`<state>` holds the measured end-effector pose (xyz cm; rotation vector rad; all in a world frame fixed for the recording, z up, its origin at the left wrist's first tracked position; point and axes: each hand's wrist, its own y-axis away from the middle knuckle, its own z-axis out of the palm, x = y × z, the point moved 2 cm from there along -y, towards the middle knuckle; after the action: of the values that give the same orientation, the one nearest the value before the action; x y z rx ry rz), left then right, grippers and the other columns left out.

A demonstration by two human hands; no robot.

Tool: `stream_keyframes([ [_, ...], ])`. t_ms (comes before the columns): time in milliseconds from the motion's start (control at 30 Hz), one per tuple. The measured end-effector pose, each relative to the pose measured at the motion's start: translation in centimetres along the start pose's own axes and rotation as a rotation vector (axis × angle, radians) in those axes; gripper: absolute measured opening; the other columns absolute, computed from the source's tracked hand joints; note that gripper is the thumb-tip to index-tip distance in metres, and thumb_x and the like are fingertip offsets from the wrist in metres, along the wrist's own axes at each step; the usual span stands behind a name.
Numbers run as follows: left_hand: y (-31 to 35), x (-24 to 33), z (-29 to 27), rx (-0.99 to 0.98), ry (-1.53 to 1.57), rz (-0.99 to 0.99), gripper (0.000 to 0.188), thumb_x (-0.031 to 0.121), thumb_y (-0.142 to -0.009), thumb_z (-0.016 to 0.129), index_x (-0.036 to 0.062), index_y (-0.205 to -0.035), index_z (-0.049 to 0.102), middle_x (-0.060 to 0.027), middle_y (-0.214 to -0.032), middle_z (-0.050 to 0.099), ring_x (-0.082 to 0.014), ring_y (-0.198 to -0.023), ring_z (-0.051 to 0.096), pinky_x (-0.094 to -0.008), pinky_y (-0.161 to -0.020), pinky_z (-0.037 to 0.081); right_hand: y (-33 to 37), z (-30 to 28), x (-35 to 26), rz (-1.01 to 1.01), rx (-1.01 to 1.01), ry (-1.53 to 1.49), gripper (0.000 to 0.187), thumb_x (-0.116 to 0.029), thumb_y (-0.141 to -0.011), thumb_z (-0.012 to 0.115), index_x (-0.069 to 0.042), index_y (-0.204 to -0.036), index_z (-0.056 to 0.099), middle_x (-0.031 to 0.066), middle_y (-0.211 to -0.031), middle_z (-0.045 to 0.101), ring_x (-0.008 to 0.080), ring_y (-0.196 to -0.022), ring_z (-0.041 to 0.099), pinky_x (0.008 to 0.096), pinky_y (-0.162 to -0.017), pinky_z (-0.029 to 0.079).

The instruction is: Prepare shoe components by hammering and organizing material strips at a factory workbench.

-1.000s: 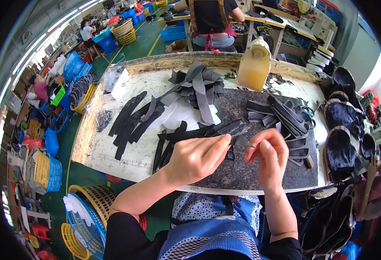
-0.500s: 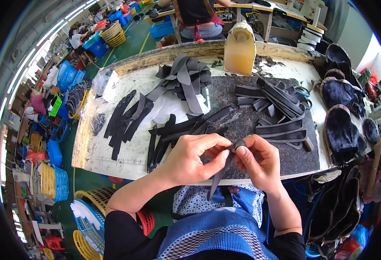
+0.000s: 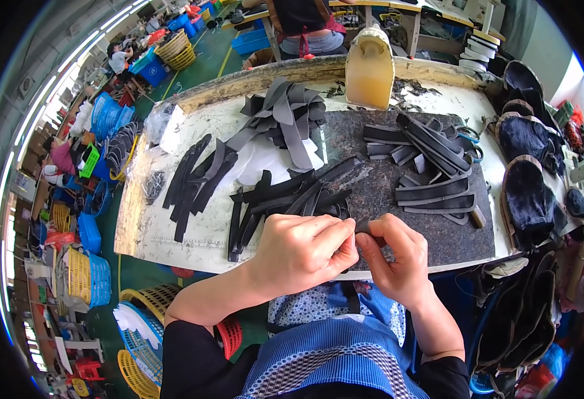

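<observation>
Between my two hands, over the table's front edge, is a dark grey strip [image 3: 363,227] of flexible material, mostly hidden by my fingers. My left hand [image 3: 308,249] is closed, thumb and fingers pinching one part of it. My right hand [image 3: 398,256] pinches the other part between thumb and bent forefinger. Just beyond my left hand lies a pile of black strips [image 3: 285,199], with another bundle of black strips [image 3: 195,176] farther left. A heap of wider grey strips [image 3: 285,110] sits at the back. To the right, folded black strips with grey edges [image 3: 438,193] are stacked.
A dark stone slab [image 3: 378,183] covers the table's right part. A container of yellowish glue-like substance [image 3: 369,73] stands behind it. Scissors with blue handles [image 3: 476,143] lie by the right stack. Fur-lined shoe pieces [image 3: 531,199] hang beside the table; baskets [image 3: 139,336] stand at lower left.
My hands have drawn closer together and my left hand has turned, its knuckles now upward. The strip's hanging tail, visible below my fingers before, is now out of sight.
</observation>
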<state>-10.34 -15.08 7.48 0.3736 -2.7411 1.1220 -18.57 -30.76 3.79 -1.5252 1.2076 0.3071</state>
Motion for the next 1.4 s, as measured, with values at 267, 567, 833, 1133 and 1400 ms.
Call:
stream_keyframes([
  [267, 0.3, -0.7, -0.1, -0.125, 0.438, -0.377, 0.011, 0.005, -0.077, 0.078, -0.0001, -0.084, 0.072, -0.0082, -0.072, 0.072, -0.0148, -0.065, 0.073, -0.0257, -0.058, 0.057, 0.3, -0.1, 0.0, -0.023, -0.015, -0.061, 0.013, 0.004, -0.082, 0.074, 0.002, -0.091, 0.065, 0.0106, -0.077, 0.062, 0.0226, -0.061, 0.063, 0.0308, -0.055, 0.049],
  [567, 0.9, -1.6, 0.2, -0.225, 0.804, -0.626, 0.005, -0.001, -0.082, 0.072, -0.0027, -0.087, 0.073, -0.0031, -0.075, 0.071, -0.0051, -0.071, 0.067, -0.0215, -0.065, 0.054, 1.0, 0.1, 1.1, 0.241, -0.090, -0.353, 0.007, -0.001, -0.089, 0.070, 0.003, -0.086, 0.064, 0.0071, -0.077, 0.064, 0.0123, -0.064, 0.062, 0.0242, -0.057, 0.047],
  [833, 2.0, -2.7, 1.3, -0.178, 1.118, -0.748, 0.003, 0.000, -0.089, 0.070, -0.0032, -0.089, 0.070, -0.0007, -0.081, 0.070, -0.0036, -0.073, 0.064, -0.0201, -0.066, 0.052, 1.7, 0.2, 1.9, 0.540, -0.054, -0.756, 0.006, -0.004, -0.091, 0.066, 0.000, -0.086, 0.065, 0.0016, -0.077, 0.066, 0.0060, -0.063, 0.058, 0.0211, -0.056, 0.045],
  [1133, 3.5, -4.7, 1.2, -0.087, 1.188, -0.824, 0.007, 0.001, -0.092, 0.066, -0.0043, -0.088, 0.068, -0.0036, -0.081, 0.070, -0.0064, -0.072, 0.066, -0.0221, -0.067, 0.056, 8.6, -7.8, 5.1, 0.677, -0.001, -0.753, 0.047, -0.028, -0.105, 0.045, -0.011, -0.061, 0.040, 0.0011, -0.047, 0.040, 0.0105, -0.042, 0.042, 0.0263, -0.040, 0.031],
  [1400, 3.2, -3.5, 3.7, -0.338, 1.299, -0.851, 0.010, 0.005, -0.093, 0.066, -0.0027, -0.088, 0.067, -0.0021, -0.080, 0.069, -0.0054, -0.072, 0.065, -0.0226, -0.065, 0.055, 9.1, -8.6, 0.2, 0.759, -0.259, 0.037, 0.028, -0.026, -0.088, 0.076, 0.001, -0.095, 0.070, 0.0110, -0.078, 0.069, 0.0196, -0.067, 0.066, 0.0322, -0.064, 0.053],
])
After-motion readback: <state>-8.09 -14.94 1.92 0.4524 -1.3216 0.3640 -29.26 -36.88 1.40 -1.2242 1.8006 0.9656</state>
